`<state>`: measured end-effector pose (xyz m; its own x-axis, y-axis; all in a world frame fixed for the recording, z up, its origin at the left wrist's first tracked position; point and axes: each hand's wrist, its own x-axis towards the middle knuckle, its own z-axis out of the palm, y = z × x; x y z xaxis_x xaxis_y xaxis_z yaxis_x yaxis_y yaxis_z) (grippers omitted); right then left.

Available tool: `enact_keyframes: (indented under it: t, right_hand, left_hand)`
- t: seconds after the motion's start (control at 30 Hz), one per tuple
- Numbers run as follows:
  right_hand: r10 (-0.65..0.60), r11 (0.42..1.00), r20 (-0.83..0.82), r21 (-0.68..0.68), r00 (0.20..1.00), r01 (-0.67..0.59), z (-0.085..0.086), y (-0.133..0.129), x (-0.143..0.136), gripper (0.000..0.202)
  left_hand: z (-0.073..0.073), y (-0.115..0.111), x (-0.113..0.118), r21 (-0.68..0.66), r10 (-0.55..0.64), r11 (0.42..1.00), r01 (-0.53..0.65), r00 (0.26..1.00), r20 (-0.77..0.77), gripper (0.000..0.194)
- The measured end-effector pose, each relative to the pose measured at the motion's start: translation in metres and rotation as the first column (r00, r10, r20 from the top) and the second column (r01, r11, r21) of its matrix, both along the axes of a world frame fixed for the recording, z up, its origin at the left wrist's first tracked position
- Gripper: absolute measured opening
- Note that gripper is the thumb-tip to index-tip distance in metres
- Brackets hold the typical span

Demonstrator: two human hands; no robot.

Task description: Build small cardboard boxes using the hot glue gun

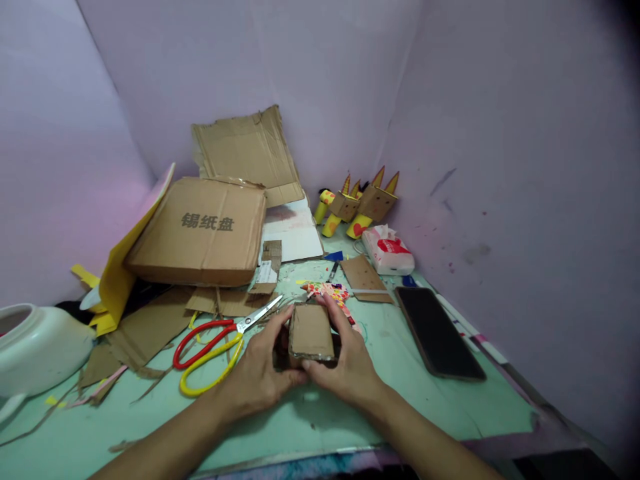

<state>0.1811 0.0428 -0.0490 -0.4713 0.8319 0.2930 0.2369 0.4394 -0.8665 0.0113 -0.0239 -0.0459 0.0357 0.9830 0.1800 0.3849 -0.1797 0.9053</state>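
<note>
Near the front of the green worktop (400, 413), 2 hands — left (265, 370) and right (350, 360) — gripped a small cardboard box (311, 331) between them, fingers along its sides. Red-and-yellow scissors (215, 347) lay open beside the left hand; a dark phone (440, 333) lay off to the right.

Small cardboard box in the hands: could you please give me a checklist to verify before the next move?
1. Small cardboard box held from both sides: ok, left hand and right hand grip it.
2. Scissors well away from the hands: not ok, they lie close beside the left one.
3. Phone clear of both hands: ok, off to the right.
4. Scraps cleared from the table: not ok.
5. Box underside intact: cannot tell, hidden.
</note>
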Motion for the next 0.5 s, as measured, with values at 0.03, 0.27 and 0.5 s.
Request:
enact_keyframes:
  t: [0.03,0.27,0.5]
  right_hand:
    - [0.002,1.0,-0.005,-0.005,1.0,-0.002,0.0002,0.0001,0.0001,0.097]
    - [0.003,1.0,0.018,-0.016,1.0,-0.002,0.0055,0.0013,-0.0001,0.095]
    - [0.073,0.994,-0.064,-0.078,0.995,-0.078,0.0052,0.0024,0.0024,0.095]
  left_hand:
    - [0.0003,-0.0002,-0.0004,-0.003,-0.016,1.0,0.016,1.0,0.003,0.083]
    - [-0.0041,0.0016,-0.0051,-0.011,-0.047,0.999,0.047,0.999,0.027,0.08]
    - [-0.001,0.0029,-0.002,-0.049,-0.017,0.999,0.021,0.997,0.079,0.082]
